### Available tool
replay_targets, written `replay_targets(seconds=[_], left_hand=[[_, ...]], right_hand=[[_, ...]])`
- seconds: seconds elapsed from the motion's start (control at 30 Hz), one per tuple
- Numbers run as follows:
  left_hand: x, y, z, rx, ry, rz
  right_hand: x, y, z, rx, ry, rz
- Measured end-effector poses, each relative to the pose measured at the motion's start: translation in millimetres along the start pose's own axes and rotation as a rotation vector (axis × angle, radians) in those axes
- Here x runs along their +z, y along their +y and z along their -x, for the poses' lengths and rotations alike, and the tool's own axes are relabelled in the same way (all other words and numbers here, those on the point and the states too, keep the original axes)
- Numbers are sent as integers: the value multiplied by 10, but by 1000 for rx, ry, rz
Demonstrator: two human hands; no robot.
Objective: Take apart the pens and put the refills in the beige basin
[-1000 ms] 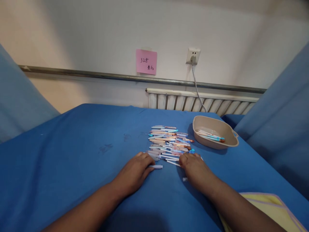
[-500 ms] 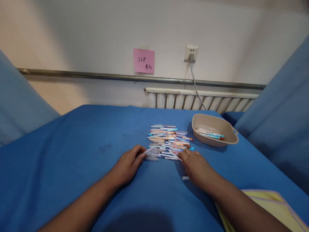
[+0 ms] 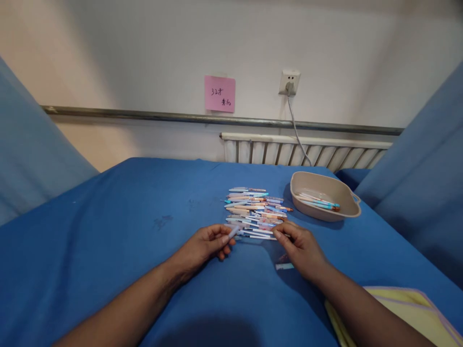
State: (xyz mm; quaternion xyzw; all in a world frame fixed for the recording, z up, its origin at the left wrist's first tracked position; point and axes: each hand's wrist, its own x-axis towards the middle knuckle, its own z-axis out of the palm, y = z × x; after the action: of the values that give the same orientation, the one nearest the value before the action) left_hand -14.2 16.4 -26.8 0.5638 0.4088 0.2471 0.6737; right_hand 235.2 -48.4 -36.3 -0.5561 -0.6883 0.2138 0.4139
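Note:
Several pens lie side by side in a loose pile on a blue cloth-covered table. At the pile's near left edge, my left hand is curled, pinching a pale pen cap between thumb and fingers. My right hand is closed at the pile's near right corner, its fingertips gripping a thin white pen. A small light piece lies on the cloth beside my right hand. A beige tray at the right holds a few pens.
Blue fabric rises on both sides of the table. A yellow cloth lies at the near right corner. Behind the table are a radiator, a metal rail, a pink note and a wall socket with a cable.
My left hand has lifted off the cloth and curled round the pale cap it was touching. My right hand has gone from lying flat to pinching a thin white pen at the pile.

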Motion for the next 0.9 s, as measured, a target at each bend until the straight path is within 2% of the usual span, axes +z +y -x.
replay_targets(seconds=[0.17, 0.5, 0.67, 0.8, 0.9], left_hand=[[21, 20, 5, 12, 13, -59], [77, 64, 54, 40, -12, -222], [133, 73, 84, 81, -71, -297], [263, 29, 135, 29, -132, -244], [365, -23, 167, 13, -220, -187]], right_hand=[[-17, 26, -8, -27, 21, -4], [-50, -59, 18, -63, -60, 68], [-21, -146, 39, -78, -108, 69], [33, -252, 85, -40, -158, -30], [76, -323, 136, -38, -252, -122]])
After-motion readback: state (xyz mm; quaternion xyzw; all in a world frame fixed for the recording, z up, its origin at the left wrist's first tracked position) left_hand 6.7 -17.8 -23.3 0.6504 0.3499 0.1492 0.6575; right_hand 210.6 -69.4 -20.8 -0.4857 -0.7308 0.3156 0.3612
